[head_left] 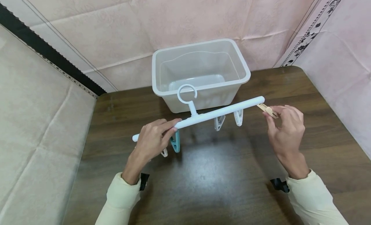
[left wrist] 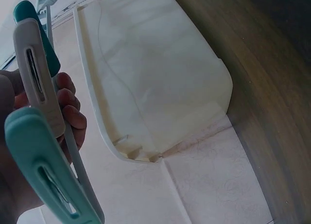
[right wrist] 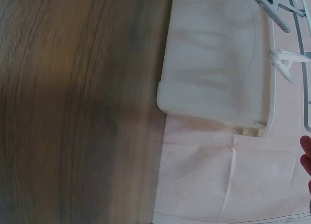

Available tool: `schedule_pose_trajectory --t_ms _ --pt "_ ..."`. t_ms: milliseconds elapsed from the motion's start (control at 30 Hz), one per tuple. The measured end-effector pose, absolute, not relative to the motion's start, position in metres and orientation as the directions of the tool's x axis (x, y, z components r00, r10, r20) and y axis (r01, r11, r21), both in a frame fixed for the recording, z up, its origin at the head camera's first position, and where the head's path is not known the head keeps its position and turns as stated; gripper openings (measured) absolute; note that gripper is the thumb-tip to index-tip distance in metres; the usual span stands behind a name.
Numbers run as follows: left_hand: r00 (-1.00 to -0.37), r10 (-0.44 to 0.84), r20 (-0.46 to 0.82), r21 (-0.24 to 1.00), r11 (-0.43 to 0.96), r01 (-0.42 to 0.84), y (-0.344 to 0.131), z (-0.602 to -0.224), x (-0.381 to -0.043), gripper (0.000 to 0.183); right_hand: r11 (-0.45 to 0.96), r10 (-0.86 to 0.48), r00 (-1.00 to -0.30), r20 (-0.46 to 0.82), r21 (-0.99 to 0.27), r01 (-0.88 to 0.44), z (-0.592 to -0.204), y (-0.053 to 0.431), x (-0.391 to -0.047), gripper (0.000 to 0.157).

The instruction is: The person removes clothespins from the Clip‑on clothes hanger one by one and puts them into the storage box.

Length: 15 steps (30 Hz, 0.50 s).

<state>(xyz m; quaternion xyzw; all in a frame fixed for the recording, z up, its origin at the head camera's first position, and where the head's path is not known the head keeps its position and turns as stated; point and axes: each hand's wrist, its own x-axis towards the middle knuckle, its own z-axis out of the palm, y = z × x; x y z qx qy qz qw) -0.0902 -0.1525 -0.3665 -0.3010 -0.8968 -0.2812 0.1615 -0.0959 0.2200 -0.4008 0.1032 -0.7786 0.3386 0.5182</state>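
A white clip hanger with a round hook is held up over the table, slanting upward to the right. My left hand grips its bar left of the hook. Below that hand hang a teal clip and a partly hidden whitish clip; the left wrist view shows another teal clip close up. Two white clips hang right of the hook. At the bar's right end, my right hand pinches a beige clip between thumb and fingers. Whether this clip is attached I cannot tell.
Behind the hanger, a light grey plastic bin stands at the back of the brown wooden table. Pale patterned cloth covers the walls behind and at both sides.
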Motion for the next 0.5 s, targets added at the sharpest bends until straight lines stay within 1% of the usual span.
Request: schedule_pose_trajectory --t_ms 133,267,500 --pt "-0.763 0.439 0.476 0.394 0.669 0.630 -0.154 -0.368 -0.091 0.030 0.762 0.170 -0.488 0.856 -0.428 -0.486 -0.401 0.222 -0.095 0.023" --pt "-0.772 0.418 0.479 0.405 0.675 0.617 -0.156 -0.370 -0.091 0.031 0.771 0.160 -0.536 0.829 -0.444 -0.456 -0.402 0.227 -0.094 0.025" --pt "-0.795 0.411 0.446 0.409 0.696 0.590 -0.157 -0.373 -0.091 0.033 0.758 0.174 -0.597 0.783 -0.494 -0.426 -0.393 0.228 -0.094 0.036"
